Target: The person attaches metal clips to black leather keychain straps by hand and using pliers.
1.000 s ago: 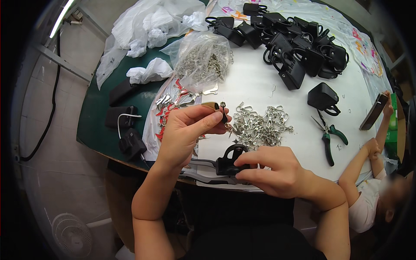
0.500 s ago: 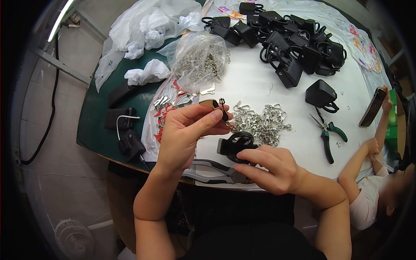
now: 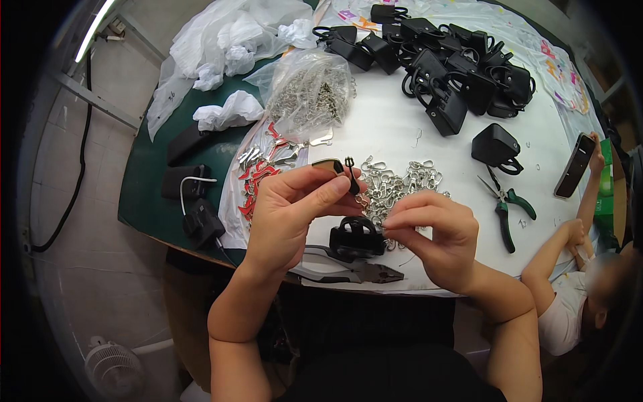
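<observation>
My left hand point(image 3: 288, 208) is closed, thumb against fingers, on a small gold-and-black piece point(image 3: 328, 165). A short dark strip with a pronged tip point(image 3: 350, 175) stands up by its fingertips, and a bit of metal chain shows just below them. Under these fingertips is a black mini bag point(image 3: 357, 238) with looped handles; whether it hangs from the chain I cannot tell. Beside the bag's right edge my right hand point(image 3: 435, 238) pinches thumb and fingers together; what is between them is too small to make out. Behind both hands lies a heap of metal swivel clasps point(image 3: 408, 181).
Grey-handled pliers point(image 3: 335, 269) lie at the near edge, green-handled pliers point(image 3: 506, 208) to the right. Black mini bags point(image 3: 449, 74) are piled far right, one bag point(image 3: 495, 146) apart. Red-and-silver pieces point(image 3: 258, 177) lie left. A person's hand point(image 3: 596, 157) holds a phone point(image 3: 576, 166).
My right hand has left the bag's handles, risen slightly and pinched at the bag's right side. The bag has turned and shifted a little left. My left hand keeps its grip.
</observation>
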The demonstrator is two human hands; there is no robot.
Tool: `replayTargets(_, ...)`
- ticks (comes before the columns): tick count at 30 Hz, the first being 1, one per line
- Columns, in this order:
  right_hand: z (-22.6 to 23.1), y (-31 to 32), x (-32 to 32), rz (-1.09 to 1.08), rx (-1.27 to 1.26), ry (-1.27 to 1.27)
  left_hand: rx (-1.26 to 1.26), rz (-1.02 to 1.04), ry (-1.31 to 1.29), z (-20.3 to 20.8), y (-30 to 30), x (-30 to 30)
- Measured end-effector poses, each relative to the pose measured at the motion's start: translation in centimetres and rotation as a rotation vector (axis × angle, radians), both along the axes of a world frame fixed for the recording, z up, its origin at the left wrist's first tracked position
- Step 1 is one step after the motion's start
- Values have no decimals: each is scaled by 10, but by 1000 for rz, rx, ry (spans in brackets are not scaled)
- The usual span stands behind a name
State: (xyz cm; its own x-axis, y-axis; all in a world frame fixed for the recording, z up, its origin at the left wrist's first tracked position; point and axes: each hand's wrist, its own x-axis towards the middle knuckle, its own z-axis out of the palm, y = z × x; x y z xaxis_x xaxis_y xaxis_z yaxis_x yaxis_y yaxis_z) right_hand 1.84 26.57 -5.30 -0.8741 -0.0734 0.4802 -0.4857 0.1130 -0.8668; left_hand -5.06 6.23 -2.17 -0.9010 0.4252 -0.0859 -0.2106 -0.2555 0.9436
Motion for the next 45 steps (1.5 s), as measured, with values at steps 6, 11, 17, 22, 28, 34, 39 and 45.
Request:
replayTargets(6, -2, 6, -1, 81, -223, -256, -45, -73, 59, -1, 9, 6)
replayTargets(11, -2, 5, -1, 98, -406, -397, -83, -101, 131, -1, 10, 10)
replayTargets(17, -6, 13, -3, 167, -533, -530, -64, -145, 139, 1, 6, 11)
replayTargets(22, -7, 12, -2, 185, -588, -559, -17, -151, 73, 2, 10, 14)
replayTargets(28, -7, 17, -1, 233, -611, -641, 19, -162, 65, 4, 14, 15)
replayTargets(34, -5, 10, -1, 276, -601, -595, -46, -111, 124, 6, 4, 21)
replayTargets(39, -4, 22, -9, 172, -330, -246, -645, 432, 830, -13, -13, 49)
replayTargets(45, -3, 31, -12, 306, -197, -346, -786, 190, 592, -44, 7, 91)
